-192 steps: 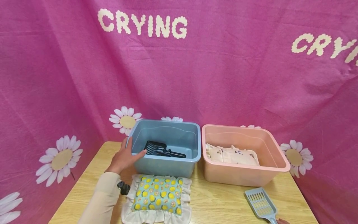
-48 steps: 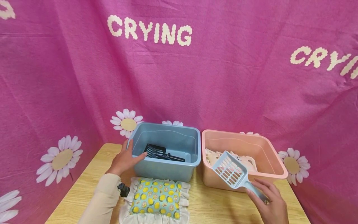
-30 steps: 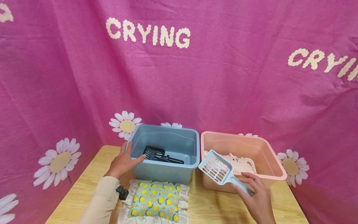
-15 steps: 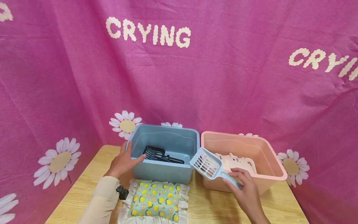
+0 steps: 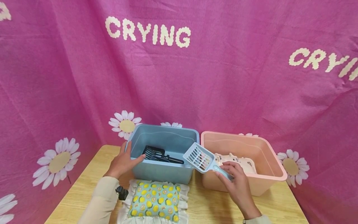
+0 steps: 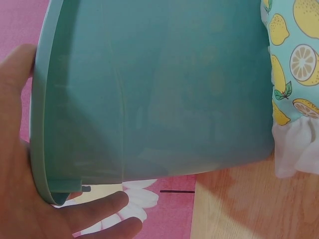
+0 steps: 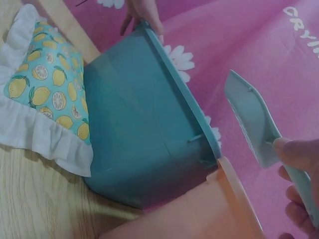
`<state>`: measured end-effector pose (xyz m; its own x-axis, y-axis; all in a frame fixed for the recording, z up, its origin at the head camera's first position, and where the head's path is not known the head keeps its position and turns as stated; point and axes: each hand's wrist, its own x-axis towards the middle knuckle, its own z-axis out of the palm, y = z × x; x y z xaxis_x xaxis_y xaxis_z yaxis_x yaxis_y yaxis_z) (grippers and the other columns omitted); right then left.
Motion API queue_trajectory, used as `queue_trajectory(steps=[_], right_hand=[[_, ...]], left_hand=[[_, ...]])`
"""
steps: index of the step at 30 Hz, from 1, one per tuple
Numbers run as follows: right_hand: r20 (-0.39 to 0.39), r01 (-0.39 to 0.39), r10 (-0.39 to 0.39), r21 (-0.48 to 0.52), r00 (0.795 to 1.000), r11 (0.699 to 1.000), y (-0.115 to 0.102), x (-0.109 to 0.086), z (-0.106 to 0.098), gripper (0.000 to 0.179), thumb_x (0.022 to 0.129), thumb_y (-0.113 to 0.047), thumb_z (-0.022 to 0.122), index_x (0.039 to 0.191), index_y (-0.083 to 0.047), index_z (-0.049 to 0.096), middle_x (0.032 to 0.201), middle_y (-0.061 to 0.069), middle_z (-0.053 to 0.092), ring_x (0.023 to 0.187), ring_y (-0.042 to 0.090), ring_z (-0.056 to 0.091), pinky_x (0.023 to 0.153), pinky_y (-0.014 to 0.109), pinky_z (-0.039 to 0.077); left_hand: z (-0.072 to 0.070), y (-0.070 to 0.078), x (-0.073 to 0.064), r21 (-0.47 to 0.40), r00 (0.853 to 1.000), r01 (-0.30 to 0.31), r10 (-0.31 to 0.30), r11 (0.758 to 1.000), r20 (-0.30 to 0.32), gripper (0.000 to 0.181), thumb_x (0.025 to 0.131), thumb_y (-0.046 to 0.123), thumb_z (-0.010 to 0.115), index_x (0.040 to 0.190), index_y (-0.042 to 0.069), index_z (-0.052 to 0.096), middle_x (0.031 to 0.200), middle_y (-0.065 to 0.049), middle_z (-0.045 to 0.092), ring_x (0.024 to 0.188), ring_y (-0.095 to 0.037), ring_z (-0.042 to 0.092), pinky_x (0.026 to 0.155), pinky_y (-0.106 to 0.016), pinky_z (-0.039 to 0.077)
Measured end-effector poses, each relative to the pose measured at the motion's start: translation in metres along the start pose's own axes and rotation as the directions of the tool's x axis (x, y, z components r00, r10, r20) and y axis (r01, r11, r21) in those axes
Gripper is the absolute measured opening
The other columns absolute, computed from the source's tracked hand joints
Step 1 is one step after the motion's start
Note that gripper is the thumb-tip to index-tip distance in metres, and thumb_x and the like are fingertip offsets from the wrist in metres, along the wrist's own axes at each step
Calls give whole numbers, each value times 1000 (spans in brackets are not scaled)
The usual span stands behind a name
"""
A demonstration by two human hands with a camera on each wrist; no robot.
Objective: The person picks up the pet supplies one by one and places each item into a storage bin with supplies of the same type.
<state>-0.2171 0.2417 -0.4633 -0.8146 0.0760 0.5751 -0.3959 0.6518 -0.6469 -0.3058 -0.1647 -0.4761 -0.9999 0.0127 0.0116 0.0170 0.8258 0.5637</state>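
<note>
The right hand (image 5: 237, 184), clamped on the blue scoop (image 5: 210, 165), holds it raised near where the blue bin (image 5: 162, 172) and pink bin (image 5: 261, 184) adjoin; the left hand (image 5: 121, 162), fingers apart, touches the blue bin. Apparent step: carrying; the next move probably calls for rim clearance

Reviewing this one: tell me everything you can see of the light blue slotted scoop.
The light blue scoop looks like plastic: a shallow, squarish blade with raised edges and rows of elongated slots, joined to a slim handle. It is in the air, tilted, its blade toward the blue bin, its handle gripped by the right hand, which partly covers it. In the head view it overlaps the rims of that bin and the pink bin; only the hand appears to touch it.
</note>
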Motion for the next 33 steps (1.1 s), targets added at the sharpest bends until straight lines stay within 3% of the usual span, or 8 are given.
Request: queue_trajectory(steps=[6, 11, 18, 27, 33], right_hand=[[10, 11, -12, 10, 1000, 1000, 0, 7, 10, 22, 72, -23, 76, 90, -14, 68, 105, -1, 57, 94, 9, 51, 71, 13, 41], [-1, 79, -79, 22, 997, 997, 0, 11, 20, 22, 71, -19, 77, 90, -12, 68, 105, 3, 59, 102, 17, 50, 73, 16, 40], [6, 114, -114, 33, 993, 993, -4, 19, 33, 22, 70, -17, 77, 89, -9, 68, 101, 4, 60, 100, 18, 52, 77, 19, 38], [21, 60, -61, 52, 998, 997, -8, 31, 52, 22, 70, -19, 78, 90, -11, 69, 101, 1, 59, 98, 13, 52, 77, 22, 43], [22, 100, -101, 61, 995, 993, -10, 36, 63, 22, 70, -15, 77, 90, -10, 69, 100, 4, 60, 99, 16, 52, 83, 22, 39]], left_hand=[[-1, 2, 2, 0, 1000, 5, -5, 1000, 0, 106, 70, 74, 48, 146, 14, 4, 149, -13, 1, 123, -45, 30, 85, -63, 38], [-3, 2, 2, 11, 1000, 7, -7, 1000, 0, 106, 71, 74, 48, 146, 14, 4, 149, -13, 1, 122, -45, 32, 85, -64, 37], [-1, 0, 1, 3, 1000, -5, 5, 1000, -1, 106, 71, 73, 48, 146, 13, 4, 149, -13, 1, 122, -45, 33, 85, -63, 38], [0, -1, 2, -1, 1000, 2, -2, 1000, -13, 107, 70, 74, 49, 146, 14, 4, 149, -13, 2, 122, -46, 32, 85, -63, 38], [0, -1, 2, 0, 1000, -1, 1, 1000, -13, 106, 70, 74, 49, 146, 14, 4, 149, -13, 3, 121, -46, 34, 85, -64, 37]])
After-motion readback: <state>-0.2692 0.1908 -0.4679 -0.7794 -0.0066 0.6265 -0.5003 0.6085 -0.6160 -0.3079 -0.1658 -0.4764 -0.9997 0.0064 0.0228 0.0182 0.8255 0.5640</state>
